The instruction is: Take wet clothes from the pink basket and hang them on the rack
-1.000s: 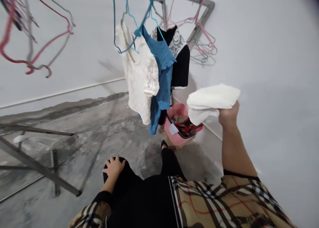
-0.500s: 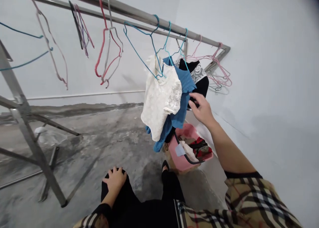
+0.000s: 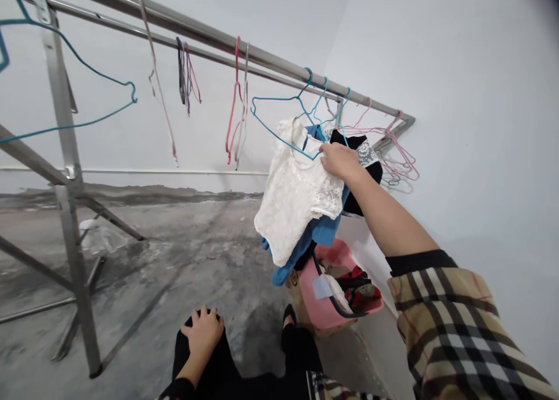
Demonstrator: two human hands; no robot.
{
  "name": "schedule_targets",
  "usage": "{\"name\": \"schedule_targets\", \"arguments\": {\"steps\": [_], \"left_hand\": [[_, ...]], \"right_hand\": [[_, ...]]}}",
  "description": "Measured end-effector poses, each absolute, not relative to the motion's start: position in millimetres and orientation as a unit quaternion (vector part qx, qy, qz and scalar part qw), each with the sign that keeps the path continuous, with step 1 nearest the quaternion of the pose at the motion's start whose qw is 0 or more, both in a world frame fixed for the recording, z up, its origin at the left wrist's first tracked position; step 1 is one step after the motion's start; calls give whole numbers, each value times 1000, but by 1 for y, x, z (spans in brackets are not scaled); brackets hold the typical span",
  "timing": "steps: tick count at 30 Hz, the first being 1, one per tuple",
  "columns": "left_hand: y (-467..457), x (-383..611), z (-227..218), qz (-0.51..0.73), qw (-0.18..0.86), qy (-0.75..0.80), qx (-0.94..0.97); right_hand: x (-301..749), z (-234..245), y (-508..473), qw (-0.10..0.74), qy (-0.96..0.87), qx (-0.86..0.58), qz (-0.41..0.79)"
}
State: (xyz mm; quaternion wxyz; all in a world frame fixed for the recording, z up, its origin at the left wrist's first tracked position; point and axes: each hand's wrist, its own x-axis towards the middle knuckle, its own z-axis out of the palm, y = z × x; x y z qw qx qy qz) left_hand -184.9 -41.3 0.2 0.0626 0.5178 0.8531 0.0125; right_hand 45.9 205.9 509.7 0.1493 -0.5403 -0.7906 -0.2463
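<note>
Basket (image 3: 321, 312) below white top (image 3: 288, 202) at right hand (image 3: 343, 160), blue garment (image 3: 325, 231) behind.

The right sleeve (image 3: 454, 318) is tan plaid, crossed by broad black and white bands, and ends in a plain black cuff (image 3: 421, 263) with bare forearm beyond. Another black cuff (image 3: 180, 390) shows on the left. The right hand (image 3: 340, 160) and left hand (image 3: 204, 332) are bare. Black trousers (image 3: 301, 350) meet a low-cut black shoe (image 3: 289, 314).
</note>
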Motion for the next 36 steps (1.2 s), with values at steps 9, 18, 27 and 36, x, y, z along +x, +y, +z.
{"name": "schedule_targets", "arguments": {"steps": [9, 18, 27, 36], "left_hand": [[-43, -185, 11, 25, 74, 849, 523], [-47, -182, 13, 27, 59, 850, 524], [-45, -185, 6, 36, 65, 851, 520], [-47, -185, 6, 49, 50, 850, 522]], "right_hand": [[37, 510, 207, 271, -754, -552, -231], [14, 516, 229, 240, -729, -572, -291], [-14, 517, 227, 205, -751, -528, -339], [-36, 523, 214, 187, -772, -549, -259]]}}
